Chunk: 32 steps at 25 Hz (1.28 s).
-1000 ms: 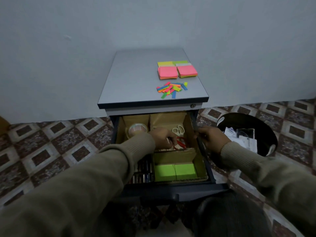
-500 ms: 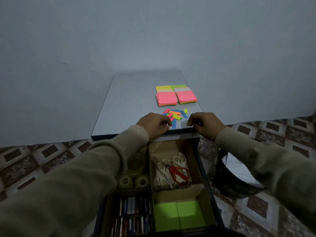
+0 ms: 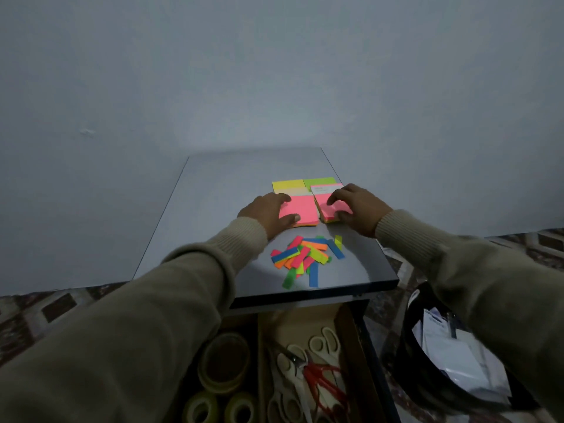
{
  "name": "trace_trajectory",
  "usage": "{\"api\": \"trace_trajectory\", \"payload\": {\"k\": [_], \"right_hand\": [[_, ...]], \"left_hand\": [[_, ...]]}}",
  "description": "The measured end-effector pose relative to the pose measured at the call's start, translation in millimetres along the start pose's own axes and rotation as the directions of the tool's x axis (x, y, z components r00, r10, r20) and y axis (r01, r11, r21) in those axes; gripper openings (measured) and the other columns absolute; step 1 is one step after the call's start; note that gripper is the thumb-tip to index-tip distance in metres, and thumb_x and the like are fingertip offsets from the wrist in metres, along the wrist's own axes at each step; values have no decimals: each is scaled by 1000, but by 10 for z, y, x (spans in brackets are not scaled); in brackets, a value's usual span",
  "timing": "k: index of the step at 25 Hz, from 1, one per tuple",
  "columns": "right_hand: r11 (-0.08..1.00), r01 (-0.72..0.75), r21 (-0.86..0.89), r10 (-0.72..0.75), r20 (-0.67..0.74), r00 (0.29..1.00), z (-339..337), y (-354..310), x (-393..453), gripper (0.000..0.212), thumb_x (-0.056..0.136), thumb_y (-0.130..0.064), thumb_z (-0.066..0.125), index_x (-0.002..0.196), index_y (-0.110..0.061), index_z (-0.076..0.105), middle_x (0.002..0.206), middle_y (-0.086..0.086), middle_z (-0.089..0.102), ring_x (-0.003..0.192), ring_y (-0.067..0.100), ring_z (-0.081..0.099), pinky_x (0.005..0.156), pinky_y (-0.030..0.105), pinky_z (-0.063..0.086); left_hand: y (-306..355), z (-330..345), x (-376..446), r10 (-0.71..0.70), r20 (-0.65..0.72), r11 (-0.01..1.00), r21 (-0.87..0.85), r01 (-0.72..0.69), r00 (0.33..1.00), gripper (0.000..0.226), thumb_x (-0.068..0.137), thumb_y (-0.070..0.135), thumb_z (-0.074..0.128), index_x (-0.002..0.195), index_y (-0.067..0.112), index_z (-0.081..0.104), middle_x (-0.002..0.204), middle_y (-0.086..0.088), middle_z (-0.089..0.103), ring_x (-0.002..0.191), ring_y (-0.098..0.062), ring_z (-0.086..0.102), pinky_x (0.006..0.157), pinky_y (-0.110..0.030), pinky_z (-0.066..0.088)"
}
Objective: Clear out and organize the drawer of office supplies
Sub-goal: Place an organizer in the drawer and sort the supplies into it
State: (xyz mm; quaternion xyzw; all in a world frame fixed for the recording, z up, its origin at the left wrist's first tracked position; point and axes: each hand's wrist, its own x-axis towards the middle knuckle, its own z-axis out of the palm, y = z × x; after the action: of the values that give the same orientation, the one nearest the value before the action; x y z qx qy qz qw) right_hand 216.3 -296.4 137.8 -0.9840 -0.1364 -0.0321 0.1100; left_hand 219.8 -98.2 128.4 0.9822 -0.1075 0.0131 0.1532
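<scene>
— Sorted so far? Tape rolls and scissors lying in drawer compartments.
— Left to do? Left hand clasping left pink sticky-note pad on cabinet top, right hand clasping right pad; loose colored flags unsorted.

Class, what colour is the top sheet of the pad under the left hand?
Pink, head view.

Both arms are covered by long sleeves of a soft, olive-beige knit. Each sleeve ends in a lighter, ribbed cuff snug at the wrist. The left hand and right hand are bare, with no rings or watch showing.
</scene>
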Motion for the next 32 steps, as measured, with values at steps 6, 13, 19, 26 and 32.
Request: {"api": "trace_trajectory", "payload": {"k": [6,13,19,26,32], "right_hand": [[993,-112,-22,114,163,980,13,133,349,57,91,-20,56,142,-20,30,142,14,41,126,31,43,101,35,35],[985,-161,59,146,206,968,72,198,442,79,87,-20,63,148,-20,14,146,17,34,130,33,38,105,38,33],[989,-134,59,132,35,991,116,232,413,84,75,-21,76,144,-13,29,145,12,26,132,31,34,110,39,32],[984,-169,-50,162,-110,981,106,152,319,68,69,-23,78,125,-10,42,130,11,42,121,30,38,99,39,34],[967,-121,223,144,-89,986,-105,171,265,27,85,3,53,110,-7,51,112,17,60,103,31,55,79,31,41]], "left_hand": [[6,97,317,3,140,989,145,-24,990,71,92,45,48,149,23,12,154,0,22,138,-28,22,108,-45,31],[-28,100,344,90,0,950,299,-86,996,81,83,54,57,147,22,20,147,-4,27,133,-24,30,103,-40,34],[89,69,218,107,-168,977,198,-73,980,77,73,43,74,135,17,36,131,-6,35,118,-23,42,92,-36,41],[155,37,178,-30,-202,997,-82,13,979,42,87,28,62,125,21,47,121,-4,54,109,-24,53,81,-31,40],[134,-101,120,-114,-197,980,-185,77,974,26,92,24,56,118,21,54,115,-8,62,101,-26,57,83,-34,47]]}}
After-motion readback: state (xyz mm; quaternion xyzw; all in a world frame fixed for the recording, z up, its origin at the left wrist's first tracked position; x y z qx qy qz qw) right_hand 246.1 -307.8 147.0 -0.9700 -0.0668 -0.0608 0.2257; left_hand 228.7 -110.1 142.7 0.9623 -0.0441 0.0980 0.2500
